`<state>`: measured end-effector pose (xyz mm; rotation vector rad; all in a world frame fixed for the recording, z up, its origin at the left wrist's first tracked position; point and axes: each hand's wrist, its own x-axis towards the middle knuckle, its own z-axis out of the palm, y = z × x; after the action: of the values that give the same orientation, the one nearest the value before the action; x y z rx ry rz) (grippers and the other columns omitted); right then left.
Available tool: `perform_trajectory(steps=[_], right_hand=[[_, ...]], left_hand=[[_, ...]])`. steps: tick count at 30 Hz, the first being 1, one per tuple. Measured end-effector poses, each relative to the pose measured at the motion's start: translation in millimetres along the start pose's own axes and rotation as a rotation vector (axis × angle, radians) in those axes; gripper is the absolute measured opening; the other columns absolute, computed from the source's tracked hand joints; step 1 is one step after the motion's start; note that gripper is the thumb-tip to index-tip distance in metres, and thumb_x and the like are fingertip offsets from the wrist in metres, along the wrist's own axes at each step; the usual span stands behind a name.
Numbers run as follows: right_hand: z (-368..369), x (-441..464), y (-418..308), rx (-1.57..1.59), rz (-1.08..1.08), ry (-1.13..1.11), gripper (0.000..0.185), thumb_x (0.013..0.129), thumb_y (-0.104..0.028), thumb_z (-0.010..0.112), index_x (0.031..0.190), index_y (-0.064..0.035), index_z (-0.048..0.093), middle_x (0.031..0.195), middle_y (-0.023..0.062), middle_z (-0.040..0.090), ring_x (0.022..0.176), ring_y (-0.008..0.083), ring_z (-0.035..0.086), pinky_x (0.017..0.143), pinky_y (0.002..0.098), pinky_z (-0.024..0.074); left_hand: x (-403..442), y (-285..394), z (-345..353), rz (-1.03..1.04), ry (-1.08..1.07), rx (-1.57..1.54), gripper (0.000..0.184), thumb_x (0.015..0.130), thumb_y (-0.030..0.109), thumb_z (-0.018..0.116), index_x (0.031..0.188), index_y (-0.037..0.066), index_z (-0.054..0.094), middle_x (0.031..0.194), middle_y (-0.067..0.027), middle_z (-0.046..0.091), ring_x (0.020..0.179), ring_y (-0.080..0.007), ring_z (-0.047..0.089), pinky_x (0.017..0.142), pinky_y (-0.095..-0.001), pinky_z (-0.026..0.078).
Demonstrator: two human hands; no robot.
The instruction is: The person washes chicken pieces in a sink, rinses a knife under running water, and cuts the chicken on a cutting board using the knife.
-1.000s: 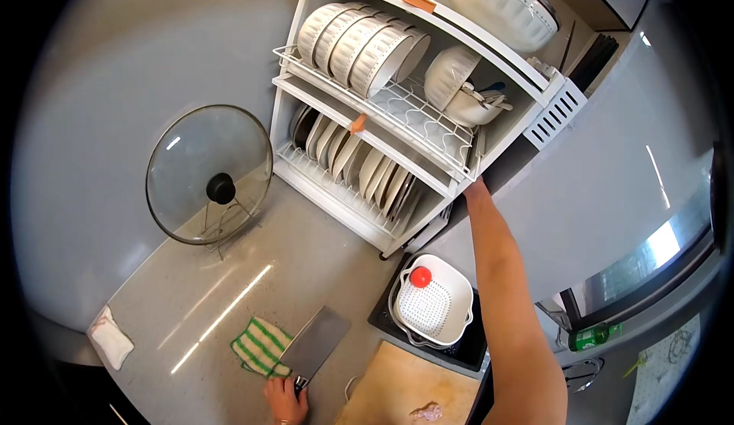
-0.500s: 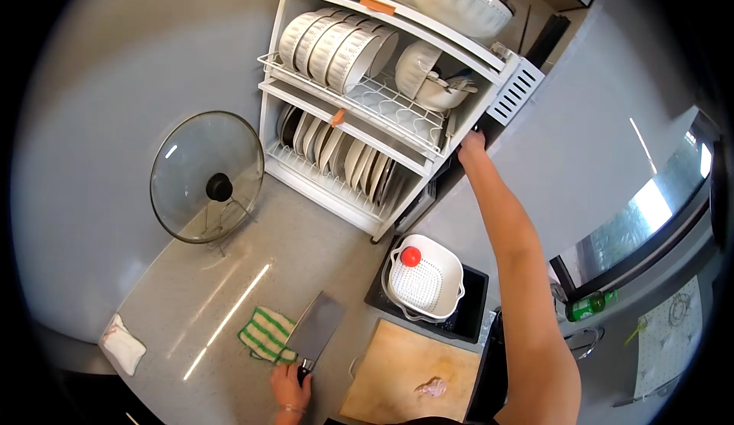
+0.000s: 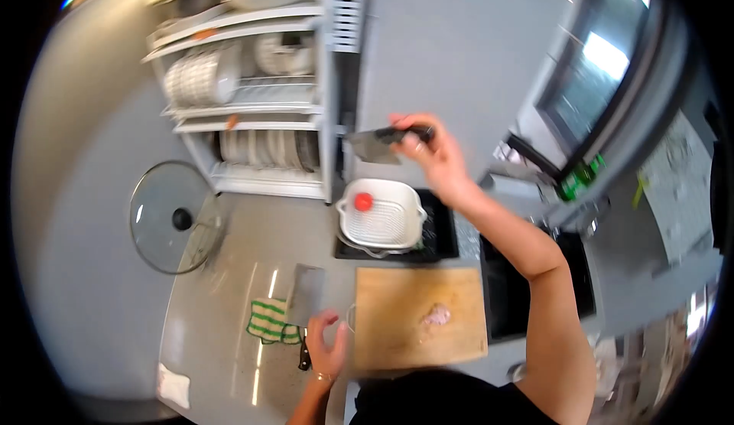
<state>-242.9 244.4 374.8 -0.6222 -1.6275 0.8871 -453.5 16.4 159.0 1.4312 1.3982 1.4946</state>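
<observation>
In the head view, my right hand [image 3: 436, 153] is raised, wrapped round the black handle of a broad-bladed kitchen knife [image 3: 375, 148]. Its grey blade points left and is blurred by motion. My left hand [image 3: 327, 346] is low over the counter, thumb and fingers apart, with nothing in it. Just left of that hand lies a cleaver [image 3: 306, 295], its blade partly over a green-striped cloth [image 3: 271, 320]. The wooden cutting board [image 3: 397, 295] lies to the right, with a small piece of pale pink meat [image 3: 438, 315] on it.
A white colander [image 3: 391, 230] holding a red round item [image 3: 363, 201] sits at the black sink [image 3: 440, 230]. Behind stands a white dish rack [image 3: 252, 184] with bowls and plates. A glass lid [image 3: 160, 214] leans at the left; a green bottle [image 3: 577, 182] lies near the window.
My right hand has drawn back from beside the dish rack and now carries a knife. My left hand has let go of the cleaver's handle. The view has turned right.
</observation>
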Motion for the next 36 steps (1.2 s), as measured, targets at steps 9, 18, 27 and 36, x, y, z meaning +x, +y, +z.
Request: perform_trajectory(steps=[9,18,27,36], right_hand=[[-110.8,-264.3,-75.8,-0.578,-0.244,-0.453,0.044,0.066,0.007,0.056,0.109,-0.0027,0.054,0.137,0.0174,0.042,0.134,0.0364,0.031,0.107,0.0444,0.0359],[-237.7,-430.6,-101.2,-0.776,0.080,-0.359,0.043,0.073,0.000,0.055,0.116,-0.0044,0.057,0.133,0.0175,0.045,0.130,0.0352,0.035,0.107,0.0432,0.0346],[-363.1,-487.5,-93.6,-0.382,0.297,-0.201,0.041,0.076,0.005,0.052,0.115,-0.0052,0.059,0.129,0.0134,0.053,0.122,0.0306,0.049,0.097,0.0362,0.0450],[-553.1,-474.6,110.0,-0.823,0.299,0.461,0.028,0.076,0.005,0.056,0.104,-0.0018,0.058,0.094,0.0122,0.062,0.075,0.0200,0.063,0.066,0.0288,0.0491]], left_hand=[[17.1,102.4,164.7,-0.662,-0.893,-1.035,0.053,0.097,0.047,0.034,0.121,0.004,0.051,0.123,-0.0159,0.054,0.109,-0.0236,0.055,0.092,-0.0381,0.045],[-69.3,118.0,363.8,-1.041,-1.186,-0.707,0.022,0.094,0.026,0.054,0.104,0.006,0.057,0.109,-0.0118,0.061,0.098,-0.0207,0.060,0.083,-0.0350,0.050],[-117.2,102.0,463.4,-1.051,-0.938,-0.470,0.019,0.089,0.017,0.063,0.098,0.002,0.055,0.078,-0.0067,0.061,0.071,-0.0153,0.061,0.062,-0.0278,0.050],[-118.2,73.9,458.4,0.324,-0.774,0.699,0.027,0.079,0.011,0.061,0.099,-0.003,0.049,0.069,-0.0198,0.060,0.058,-0.0349,0.061,0.053,-0.0427,0.049]])
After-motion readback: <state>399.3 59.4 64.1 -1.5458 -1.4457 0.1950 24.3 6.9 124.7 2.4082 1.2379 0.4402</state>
